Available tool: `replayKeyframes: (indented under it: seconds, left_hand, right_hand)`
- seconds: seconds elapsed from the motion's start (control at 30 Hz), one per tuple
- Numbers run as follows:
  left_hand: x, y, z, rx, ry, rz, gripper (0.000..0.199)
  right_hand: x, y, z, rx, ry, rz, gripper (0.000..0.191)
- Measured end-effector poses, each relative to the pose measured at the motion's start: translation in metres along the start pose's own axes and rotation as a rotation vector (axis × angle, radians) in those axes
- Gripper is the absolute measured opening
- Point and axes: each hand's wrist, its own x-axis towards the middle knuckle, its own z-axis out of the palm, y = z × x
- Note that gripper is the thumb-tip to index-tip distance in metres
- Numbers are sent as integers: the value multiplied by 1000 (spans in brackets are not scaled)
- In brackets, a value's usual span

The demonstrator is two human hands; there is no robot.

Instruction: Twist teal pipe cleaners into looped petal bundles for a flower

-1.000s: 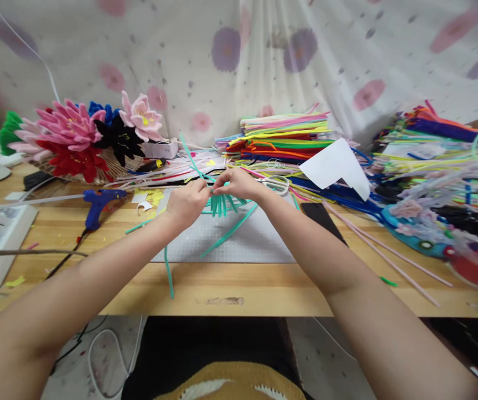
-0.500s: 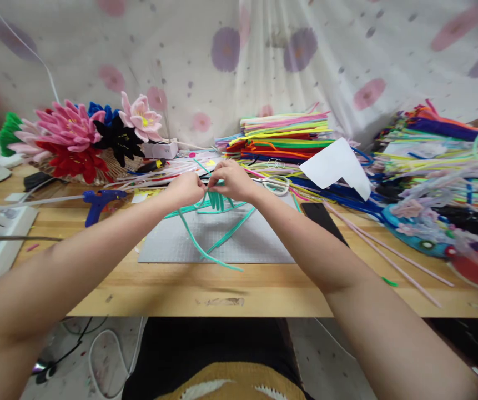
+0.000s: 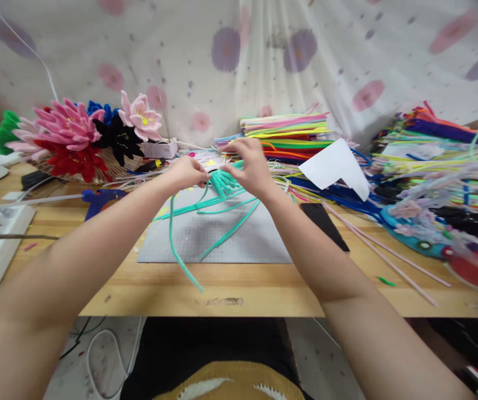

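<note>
My left hand pinches a teal pipe cleaner piece, whose looped strands fan out to the right of my fingertips. From that hand a long loose teal end hangs and curves past the mat's front edge. My right hand has its thumb and fingers spread, just right of the looped piece; whether it touches the strands I cannot tell. Underneath, more teal pipe cleaners lie on the grey cutting mat.
A blue glue gun lies at left, before a basket of fuzzy flowers. Pipe cleaner bundles are stacked behind and at right. A black phone, white paper and pink pipe cleaners lie to the right.
My right hand has let go of its pinch, opened and moved right and up. The looped strands now spread toward the right. The loose teal end has swung left and hangs lower.
</note>
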Motion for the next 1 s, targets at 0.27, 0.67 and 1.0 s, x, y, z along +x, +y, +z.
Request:
replayKeyframes:
  seconds: [0.27,0.67,1.0]
  left_hand:
    - [1,-7,-6,-473,-13,-110,8]
    - [-17,-40,24,-698,12,-106,13]
    - [-35,-73,65,-1001,-113,-194,26]
  right_hand:
    - [-63,13,27,426,-82,558,26]
    - [-61,-4,51,855,-337,739,26]
    - [-88,5,57,1013,-324,926,24]
